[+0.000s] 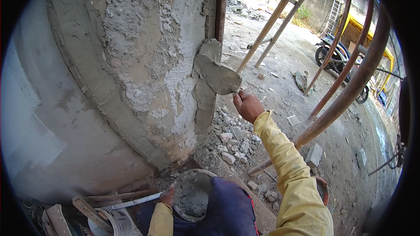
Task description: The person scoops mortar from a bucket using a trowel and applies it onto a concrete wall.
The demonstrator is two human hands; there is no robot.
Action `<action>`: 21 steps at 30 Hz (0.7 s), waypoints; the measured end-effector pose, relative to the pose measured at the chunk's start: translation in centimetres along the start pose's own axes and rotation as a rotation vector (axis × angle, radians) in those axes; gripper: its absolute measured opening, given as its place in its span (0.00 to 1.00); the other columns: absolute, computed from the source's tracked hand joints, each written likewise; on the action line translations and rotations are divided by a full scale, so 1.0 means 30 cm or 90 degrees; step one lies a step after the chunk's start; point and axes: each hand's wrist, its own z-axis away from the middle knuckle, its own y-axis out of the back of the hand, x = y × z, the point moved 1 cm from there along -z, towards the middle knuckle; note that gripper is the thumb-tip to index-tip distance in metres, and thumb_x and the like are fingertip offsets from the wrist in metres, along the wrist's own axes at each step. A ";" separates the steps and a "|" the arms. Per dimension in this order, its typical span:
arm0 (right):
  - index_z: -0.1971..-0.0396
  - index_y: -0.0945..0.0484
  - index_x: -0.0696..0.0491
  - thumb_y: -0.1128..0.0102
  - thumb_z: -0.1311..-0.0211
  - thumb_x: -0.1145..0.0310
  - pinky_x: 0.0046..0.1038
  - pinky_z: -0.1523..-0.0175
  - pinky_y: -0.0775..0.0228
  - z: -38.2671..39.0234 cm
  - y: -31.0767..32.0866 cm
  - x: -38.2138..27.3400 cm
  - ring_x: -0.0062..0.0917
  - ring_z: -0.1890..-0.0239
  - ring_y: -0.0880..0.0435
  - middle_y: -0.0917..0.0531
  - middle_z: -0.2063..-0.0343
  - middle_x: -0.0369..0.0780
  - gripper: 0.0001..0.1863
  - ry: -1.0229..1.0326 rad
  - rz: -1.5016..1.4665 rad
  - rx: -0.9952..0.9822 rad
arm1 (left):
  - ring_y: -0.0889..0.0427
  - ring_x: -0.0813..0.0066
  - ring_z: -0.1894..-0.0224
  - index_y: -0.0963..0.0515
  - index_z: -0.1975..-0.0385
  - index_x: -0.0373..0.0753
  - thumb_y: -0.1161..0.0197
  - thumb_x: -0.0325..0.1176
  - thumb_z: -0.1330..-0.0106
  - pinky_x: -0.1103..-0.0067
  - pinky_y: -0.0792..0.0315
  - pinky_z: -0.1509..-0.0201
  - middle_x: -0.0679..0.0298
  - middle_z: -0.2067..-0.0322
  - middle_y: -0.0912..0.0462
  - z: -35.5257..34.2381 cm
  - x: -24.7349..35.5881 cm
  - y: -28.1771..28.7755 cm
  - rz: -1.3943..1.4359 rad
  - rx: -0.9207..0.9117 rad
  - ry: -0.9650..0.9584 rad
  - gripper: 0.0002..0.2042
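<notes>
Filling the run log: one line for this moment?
right hand: holds trowel against wall | left hand: on mortar bucket

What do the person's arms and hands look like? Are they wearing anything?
Both arms are covered by long yellow sleeves that reach the wrists. The right sleeve is loose and wrinkled, with a folded cuff. Only the cuff end of the left sleeve shows. The right hand and the left hand are bare, with no gloves. No watch or rings can be seen.

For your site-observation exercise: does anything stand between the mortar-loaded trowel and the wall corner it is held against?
Nothing visible does. The right hand holds the trowel with its blade already against the plastered wall corner; the scaffold poles stand off to the right.
</notes>
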 end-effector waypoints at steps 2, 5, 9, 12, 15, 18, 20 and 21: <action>0.67 0.27 0.56 0.56 0.33 0.53 0.48 0.59 0.30 0.035 -0.024 0.078 0.52 0.68 0.20 0.21 0.76 0.56 0.20 -0.029 0.000 -0.011 | 0.24 0.58 0.48 0.23 0.53 0.28 0.47 0.60 0.36 0.72 0.35 0.42 0.48 0.53 0.21 0.008 0.023 0.001 -0.033 -0.002 0.012 0.34; 0.66 0.26 0.56 0.54 0.34 0.53 0.48 0.60 0.29 0.107 0.002 0.109 0.53 0.69 0.20 0.20 0.76 0.55 0.19 -0.102 0.081 -0.001 | 0.24 0.56 0.47 0.23 0.53 0.28 0.47 0.61 0.36 0.72 0.36 0.41 0.46 0.52 0.22 -0.007 -0.013 0.008 -0.016 -0.007 0.003 0.34; 0.66 0.26 0.55 0.53 0.35 0.53 0.46 0.64 0.28 0.144 0.094 0.145 0.50 0.71 0.19 0.19 0.77 0.51 0.18 -0.135 0.112 0.090 | 0.25 0.53 0.46 0.24 0.52 0.28 0.48 0.62 0.37 0.71 0.36 0.41 0.44 0.52 0.22 -0.025 0.001 0.006 -0.107 -0.005 0.065 0.35; 0.68 0.25 0.53 0.52 0.35 0.52 0.44 0.66 0.28 0.114 0.157 0.031 0.45 0.73 0.19 0.19 0.78 0.48 0.18 -0.044 0.170 0.077 | 0.26 0.50 0.46 0.24 0.52 0.27 0.50 0.64 0.37 0.70 0.36 0.41 0.42 0.52 0.23 -0.086 -0.090 -0.002 -0.145 0.018 0.078 0.37; 0.70 0.25 0.52 0.53 0.34 0.53 0.42 0.68 0.28 0.047 0.208 -0.102 0.42 0.74 0.18 0.19 0.78 0.46 0.17 0.060 0.253 0.051 | 0.26 0.48 0.46 0.25 0.52 0.26 0.51 0.66 0.39 0.68 0.37 0.40 0.40 0.51 0.24 -0.063 -0.054 0.007 -0.016 -0.038 -0.007 0.40; 0.70 0.26 0.54 0.56 0.33 0.54 0.42 0.66 0.27 -0.042 0.264 -0.154 0.41 0.73 0.18 0.18 0.78 0.46 0.19 0.125 0.327 0.080 | 0.27 0.47 0.45 0.25 0.52 0.26 0.51 0.68 0.40 0.67 0.37 0.40 0.40 0.51 0.24 -0.085 -0.085 0.001 -0.062 -0.016 -0.006 0.41; 0.69 0.26 0.54 0.58 0.32 0.54 0.42 0.64 0.26 -0.076 0.346 -0.191 0.42 0.72 0.17 0.18 0.77 0.46 0.19 0.095 0.363 0.069 | 0.27 0.47 0.44 0.26 0.51 0.25 0.51 0.68 0.40 0.67 0.37 0.40 0.40 0.50 0.24 -0.037 -0.021 0.001 -0.097 -0.033 0.039 0.42; 0.68 0.25 0.55 0.59 0.32 0.55 0.43 0.63 0.26 -0.097 0.367 -0.197 0.43 0.72 0.17 0.18 0.76 0.47 0.19 0.114 0.357 0.082 | 0.27 0.47 0.44 0.26 0.51 0.25 0.51 0.68 0.40 0.67 0.37 0.40 0.40 0.50 0.24 -0.049 -0.047 0.013 -0.095 -0.027 0.039 0.42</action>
